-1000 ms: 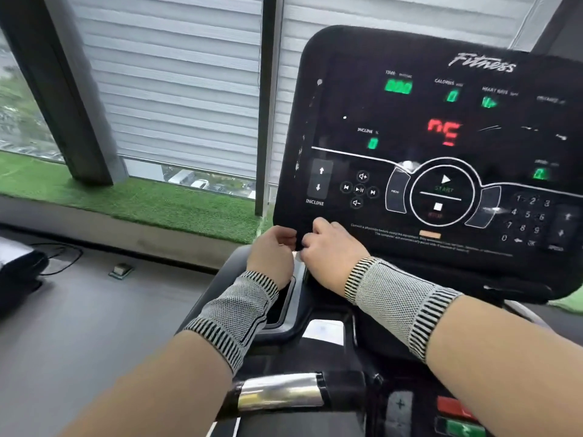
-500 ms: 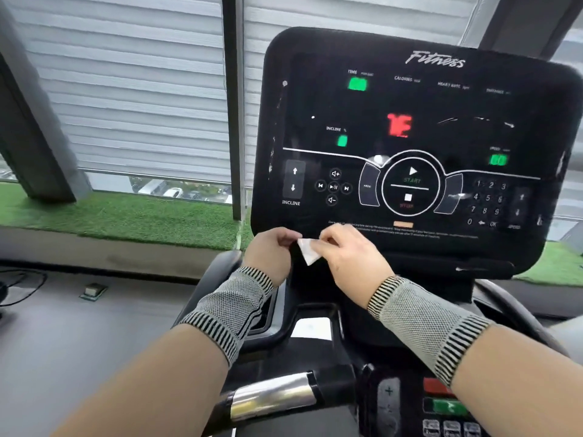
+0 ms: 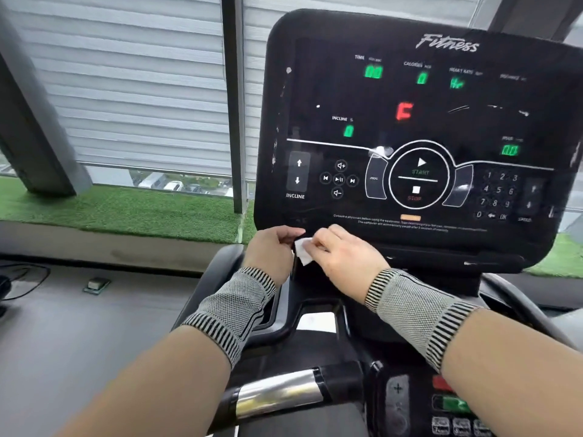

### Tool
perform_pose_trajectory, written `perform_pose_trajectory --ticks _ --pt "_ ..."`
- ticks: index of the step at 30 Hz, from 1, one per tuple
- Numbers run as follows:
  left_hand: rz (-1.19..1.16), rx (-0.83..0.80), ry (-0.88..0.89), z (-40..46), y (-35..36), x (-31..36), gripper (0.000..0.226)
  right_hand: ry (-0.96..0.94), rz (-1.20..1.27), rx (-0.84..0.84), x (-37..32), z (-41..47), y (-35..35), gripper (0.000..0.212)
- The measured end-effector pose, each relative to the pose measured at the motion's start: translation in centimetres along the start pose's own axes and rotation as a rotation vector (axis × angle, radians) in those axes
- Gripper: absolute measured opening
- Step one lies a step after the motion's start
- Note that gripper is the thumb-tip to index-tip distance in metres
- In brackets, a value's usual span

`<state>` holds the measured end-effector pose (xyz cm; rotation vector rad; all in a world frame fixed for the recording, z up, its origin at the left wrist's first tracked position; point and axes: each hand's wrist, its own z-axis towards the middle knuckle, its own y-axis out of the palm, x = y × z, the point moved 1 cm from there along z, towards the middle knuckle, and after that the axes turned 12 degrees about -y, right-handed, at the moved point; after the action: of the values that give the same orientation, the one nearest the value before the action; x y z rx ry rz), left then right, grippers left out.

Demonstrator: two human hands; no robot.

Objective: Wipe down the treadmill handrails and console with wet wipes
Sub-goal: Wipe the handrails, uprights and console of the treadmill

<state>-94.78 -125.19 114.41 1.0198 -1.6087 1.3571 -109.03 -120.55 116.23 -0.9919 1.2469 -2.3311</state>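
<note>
Just below the near lower-left edge of the black console (image 3: pixel 410 127), the left hand (image 3: pixel 271 252) and right hand (image 3: pixel 342 257) meet, each with curled fingers pinching 1 small white wet wipe (image 3: pixel 303 252) between them, above the chrome-banded handrail (image 3: pixel 277 395) nearer in.

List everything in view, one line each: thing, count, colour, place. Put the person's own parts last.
console: one, black with green and red readouts, upper right.
wet wipe: one, white, between both hands below the console's lower left corner.
handrail grip: one, black with a silver band, bottom centre.
window blinds: white, upper left.
artificial grass strip: green, along the window sill.
floor box: one, small, grey, on the floor at left.
wrist sleeves: two, grey with black stripes.
left hand: pinching the wipe.
right hand: pinching the wipe.
</note>
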Motion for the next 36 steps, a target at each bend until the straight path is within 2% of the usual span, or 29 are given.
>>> perform_pose_trajectory --ticks 5,10,15,19,24,30,33,36 --pt "0.026 -0.003 0.003 -0.6 -0.1 0.1 0.053 -0.041 -0.029 0.005 1.7 -2.6 -0.1 0.038" --pt "0.039 0.026 -0.002 -0.7 0.0 0.1 0.051 0.023 -0.002 0.011 0.6 -0.3 0.1 0.036" --pt "0.016 0.02 -0.013 -0.8 0.0 0.2 0.052 -0.035 -0.045 -0.035 1.6 -3.1 -0.2 0.039" --pt "0.062 0.04 -0.005 -1.0 -0.1 0.6 0.051 -0.001 -0.006 -0.056 0.2 -0.5 0.9 0.035" --pt "0.047 0.017 -0.001 -0.9 -0.1 0.3 0.052 -0.012 -0.026 -0.046 1.3 -3.0 0.0 0.036" --pt "0.075 0.045 -0.008 -0.7 0.1 0.3 0.048 0.019 0.017 0.01 -0.3 0.0 0.5 0.035" --pt "0.075 0.029 0.002 -0.8 0.2 0.2 0.051 -0.007 0.021 -0.015 0.8 -2.5 0.4 0.027" --pt "0.065 0.036 0.001 -0.9 0.1 0.3 0.051 -0.035 0.002 -0.017 1.1 -2.3 0.6 0.031"
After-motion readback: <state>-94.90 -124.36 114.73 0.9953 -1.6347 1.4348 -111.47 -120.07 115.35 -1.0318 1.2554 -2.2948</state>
